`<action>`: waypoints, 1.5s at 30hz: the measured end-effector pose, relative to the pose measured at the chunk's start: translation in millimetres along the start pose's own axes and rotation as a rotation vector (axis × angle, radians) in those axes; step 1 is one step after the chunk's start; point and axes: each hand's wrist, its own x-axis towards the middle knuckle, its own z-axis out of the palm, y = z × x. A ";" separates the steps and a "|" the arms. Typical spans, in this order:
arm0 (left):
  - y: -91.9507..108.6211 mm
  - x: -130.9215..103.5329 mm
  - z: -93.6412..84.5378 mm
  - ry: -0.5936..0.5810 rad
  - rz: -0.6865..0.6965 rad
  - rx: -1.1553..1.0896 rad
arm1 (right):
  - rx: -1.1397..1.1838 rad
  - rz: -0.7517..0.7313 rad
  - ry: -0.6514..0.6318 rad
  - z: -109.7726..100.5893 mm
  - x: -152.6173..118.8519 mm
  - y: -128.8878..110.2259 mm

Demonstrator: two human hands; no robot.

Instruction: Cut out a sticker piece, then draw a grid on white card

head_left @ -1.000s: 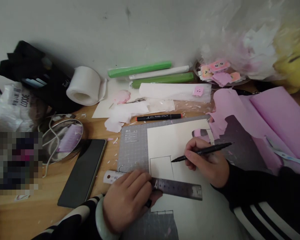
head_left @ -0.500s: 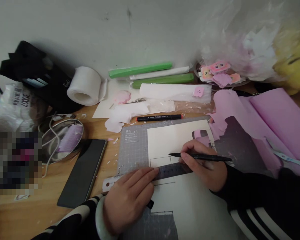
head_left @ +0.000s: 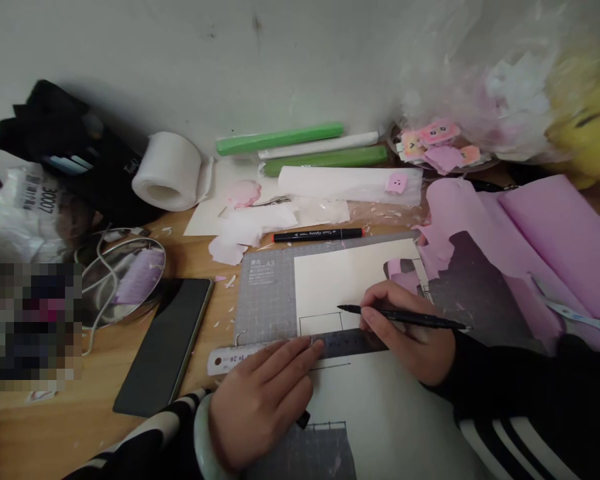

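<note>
My left hand [head_left: 265,397] rests with its fingers stretched out flat across a metal ruler [head_left: 230,358], pressing it onto a cream paper sheet [head_left: 405,407]. From under this hand pokes the end of a small black object [head_left: 303,419], mostly hidden. My right hand [head_left: 407,330] grips a black pen [head_left: 415,319] between thumb and fingers, its tip pointing left, close above a drawn rectangle's top right corner. The ruler crosses the sheet just below that rectangle, and its right end reaches my right hand. Thin black lines mark the paper, which has cut-out gaps.
Beneath the paper lies a grey cutting mat [head_left: 265,300]. A phone [head_left: 165,347] and a round container [head_left: 150,303] are at left. A black marker [head_left: 318,235] lies behind the mat, near a tissue roll [head_left: 167,171]. Pink paper [head_left: 565,240] and scissors [head_left: 570,312] are at right.
My left hand has shifted slightly right along the ruler, and more of the ruler's left end with its numbers shows. The pen has barely moved.
</note>
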 end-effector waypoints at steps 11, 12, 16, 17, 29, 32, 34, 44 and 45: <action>1.1 -6.6 12.5 0.058 -0.034 -0.003 | -0.008 -0.017 0.013 0.1 0.4 -0.2; 1.1 -6.2 12.4 0.060 -0.035 -0.002 | -0.009 -0.017 0.012 0.5 0.5 -0.3; 0.7 -4.8 12.6 0.057 -0.031 -0.005 | -0.020 -0.008 0.016 1.4 1.0 -0.7; 0.6 -4.7 12.8 0.055 -0.032 -0.004 | -0.023 -0.007 0.020 1.4 1.0 -0.6; 2.2 -2.3 12.4 0.018 -0.038 0.020 | -0.045 -0.035 0.033 0.9 1.5 0.0; 2.0 -2.2 12.7 0.022 -0.035 0.017 | -0.041 -0.028 0.031 1.1 1.4 -0.5; 1.5 -3.2 13.4 0.029 -0.028 0.015 | -0.039 -0.029 0.029 1.4 1.5 -0.7; 0.8 -2.7 14.2 0.037 -0.031 0.005 | -0.040 -0.033 0.019 1.6 1.9 -0.5; 0.6 -2.5 14.2 0.036 -0.031 0.005 | -0.045 -0.036 0.022 1.5 1.9 -0.5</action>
